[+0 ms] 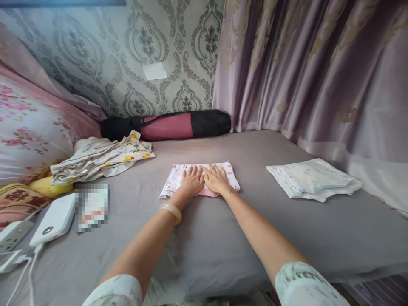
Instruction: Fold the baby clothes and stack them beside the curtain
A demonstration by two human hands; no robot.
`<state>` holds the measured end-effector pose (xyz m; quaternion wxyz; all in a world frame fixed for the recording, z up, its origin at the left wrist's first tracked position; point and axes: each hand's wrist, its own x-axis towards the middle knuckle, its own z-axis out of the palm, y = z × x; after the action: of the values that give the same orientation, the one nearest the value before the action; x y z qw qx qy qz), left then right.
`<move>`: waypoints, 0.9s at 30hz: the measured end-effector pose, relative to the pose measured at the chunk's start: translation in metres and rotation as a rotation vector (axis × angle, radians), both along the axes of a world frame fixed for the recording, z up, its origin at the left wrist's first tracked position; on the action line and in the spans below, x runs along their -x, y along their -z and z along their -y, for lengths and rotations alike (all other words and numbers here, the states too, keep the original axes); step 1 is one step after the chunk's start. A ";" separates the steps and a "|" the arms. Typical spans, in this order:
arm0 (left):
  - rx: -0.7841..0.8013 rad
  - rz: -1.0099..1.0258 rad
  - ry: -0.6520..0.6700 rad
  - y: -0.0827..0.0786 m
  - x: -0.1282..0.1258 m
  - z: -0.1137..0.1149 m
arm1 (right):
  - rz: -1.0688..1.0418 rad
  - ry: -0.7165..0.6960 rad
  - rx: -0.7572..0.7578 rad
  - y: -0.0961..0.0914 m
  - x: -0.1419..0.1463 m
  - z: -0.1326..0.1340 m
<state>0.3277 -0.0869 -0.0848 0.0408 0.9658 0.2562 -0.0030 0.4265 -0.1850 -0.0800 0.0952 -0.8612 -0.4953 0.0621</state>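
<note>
A folded white cloth [168, 183] with a pink print lies flat on the grey sheet, a strip of pink showing along its near edge. Both palms press down on it side by side. My left hand [192, 180] rests left of the cloth's middle, fingers stretched forward, with a pale bangle on the wrist. Just right of the middle lies my right hand [217, 179], also flat with fingers spread. The two hands nearly touch at the fingertips. Part of the cloth beneath them is hidden.
A folded white cloth [314, 178] lies to the right. At left are a heap of patterned cloths [105, 157], a white power bank [55, 221], a power strip [14, 236] with cables and a blurred packet [93, 208]. A black and pink bag [167, 126] lies along the wall.
</note>
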 end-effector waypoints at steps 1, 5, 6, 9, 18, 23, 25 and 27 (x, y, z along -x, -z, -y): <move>0.018 -0.011 0.016 -0.003 0.001 -0.002 | -0.006 -0.012 0.000 -0.002 -0.002 0.002; -0.045 0.067 -0.013 -0.009 0.016 -0.016 | 0.082 0.052 -0.051 -0.007 -0.019 0.015; -0.080 0.094 -0.044 -0.008 0.021 -0.021 | 0.099 0.086 -0.049 -0.007 -0.024 0.018; -0.097 0.118 -0.098 -0.002 0.033 -0.033 | 0.085 0.133 -0.004 -0.002 -0.034 0.024; -0.041 0.139 -0.091 0.005 0.035 -0.038 | 0.031 0.147 -0.097 0.002 -0.033 0.024; 0.054 0.172 -0.208 -0.003 0.044 -0.052 | -0.217 0.372 -0.229 -0.015 -0.056 0.038; 0.050 0.190 -0.330 -0.010 0.051 -0.062 | -0.289 0.458 -0.202 -0.022 -0.064 0.047; 0.088 0.130 -0.451 -0.019 0.058 -0.072 | -0.326 0.492 -0.157 -0.026 -0.068 0.055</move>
<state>0.2696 -0.0148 -0.0656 0.0988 0.8797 0.4617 0.0571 0.4948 -0.2398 -0.0539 0.2520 -0.9240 -0.2532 0.1361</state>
